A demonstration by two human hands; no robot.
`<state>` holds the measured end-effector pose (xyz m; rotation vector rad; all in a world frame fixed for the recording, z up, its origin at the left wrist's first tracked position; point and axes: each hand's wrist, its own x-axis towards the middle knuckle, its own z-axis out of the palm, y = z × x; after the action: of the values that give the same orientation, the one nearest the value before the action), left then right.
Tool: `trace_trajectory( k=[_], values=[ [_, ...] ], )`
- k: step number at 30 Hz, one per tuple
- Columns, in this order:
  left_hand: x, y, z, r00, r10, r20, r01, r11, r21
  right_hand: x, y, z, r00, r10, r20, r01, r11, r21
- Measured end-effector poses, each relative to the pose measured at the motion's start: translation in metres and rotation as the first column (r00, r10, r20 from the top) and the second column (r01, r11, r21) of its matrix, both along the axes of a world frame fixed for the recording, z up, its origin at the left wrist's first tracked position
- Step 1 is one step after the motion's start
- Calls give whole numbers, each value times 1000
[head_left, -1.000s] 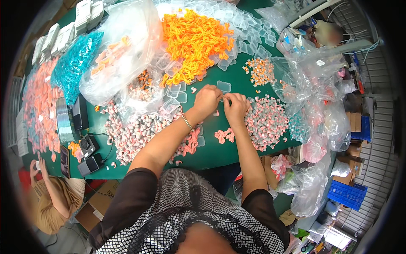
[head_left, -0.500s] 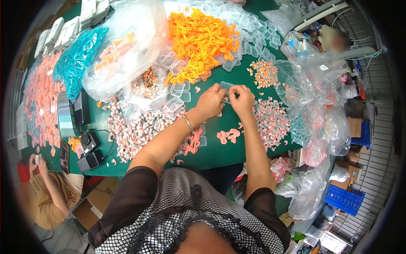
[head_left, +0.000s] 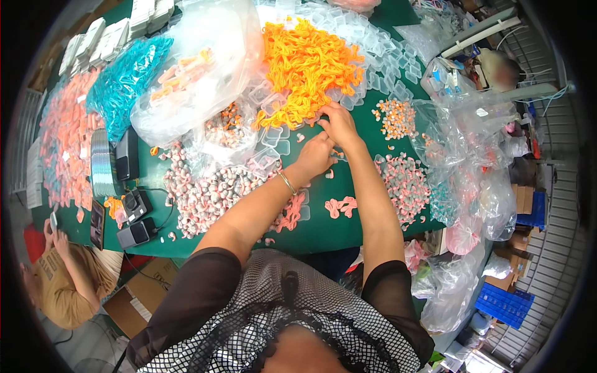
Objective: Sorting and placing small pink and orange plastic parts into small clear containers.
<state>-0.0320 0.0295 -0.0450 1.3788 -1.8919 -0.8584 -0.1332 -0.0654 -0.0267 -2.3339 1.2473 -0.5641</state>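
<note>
Left hand (head_left: 314,155): forearm stretched forward over the green tabletop (head_left: 329,227), thin bracelet (head_left: 287,183) at the wrist, fingers curled together; whether they clamp anything cannot be told.

Right hand (head_left: 341,124): arm extended just beside the left, fingers spread slightly apart, tips touching the near edge of the orange pile (head_left: 308,65).

Orange pile: heap of small bright orange looped pieces, lying at the far middle of the tabletop, ringed by clear plastic trays (head_left: 379,59).

Adjacent: pink-and-white pieces (head_left: 404,183) right of the forearms; similar heap (head_left: 208,193) to the left.
</note>
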Motion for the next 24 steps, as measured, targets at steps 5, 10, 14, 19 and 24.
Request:
trace_trajectory(
  k=[5,10,14,19,24],
  values=[
    [0,-1,-5,1000,-1,-24,0,1000,-26,-2,-5,-7,1000,-17,27,14,996,84],
    [2,-2,-3,1000,-6,-30,4,999,-54,-9,-1,-6,992,-13,127,7,999,52],
    [3,-1,-4,1000,-13,-14,13,1000,17,-42,20,-2,961,-164,222,138,982,125],
    [0,-2,3,1000,-2,-15,3,999,38,-99,64,-14,822,-398,406,296,909,293],
    [1,-4,0,1000,16,-20,-15,998,55,-83,82,-15,819,-390,422,304,917,257]
  ],
)
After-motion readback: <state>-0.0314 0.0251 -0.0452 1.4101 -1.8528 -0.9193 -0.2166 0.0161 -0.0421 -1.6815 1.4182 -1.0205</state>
